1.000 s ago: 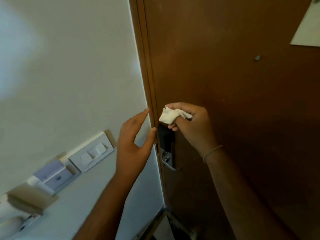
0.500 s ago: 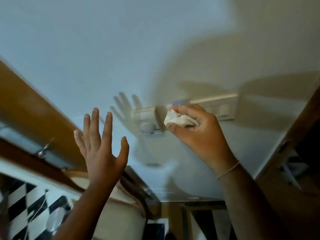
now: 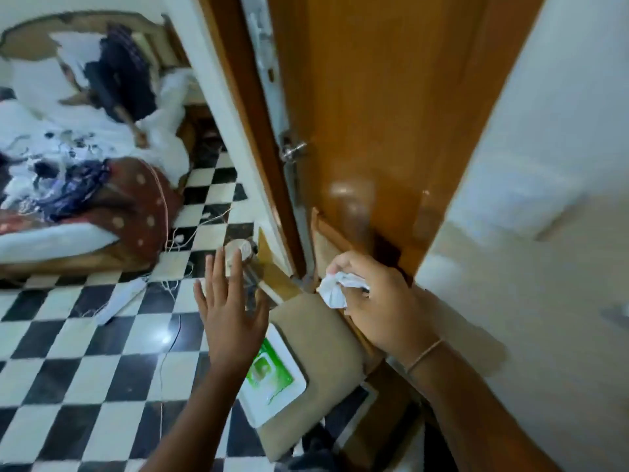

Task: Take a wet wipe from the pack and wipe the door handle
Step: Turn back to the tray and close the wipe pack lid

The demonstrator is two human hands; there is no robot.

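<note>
My right hand point(image 3: 377, 301) is shut on a crumpled white wet wipe point(image 3: 335, 287), held low in front of the brown door point(image 3: 374, 97). A metal door knob point(image 3: 292, 149) sticks out from the door's edge, well above that hand. My left hand point(image 3: 231, 308) is open with fingers spread, empty, hovering just above the green and white wet wipe pack point(image 3: 272, 373). The pack lies on a beige cushioned seat point(image 3: 326, 338) below both hands.
A black and white checkered floor point(image 3: 85, 352) with loose white cables spreads to the left. A bed point(image 3: 68, 158) with clothes and bedding stands at the back left. A white wall point(image 3: 544, 233) fills the right side. A round object point(image 3: 238, 255) sits by the door frame.
The view has swung from the lock on the door, across the wall switches, down to the floor and seat. My right hand keeps the wipe; my left hand left the door frame and hangs free.
</note>
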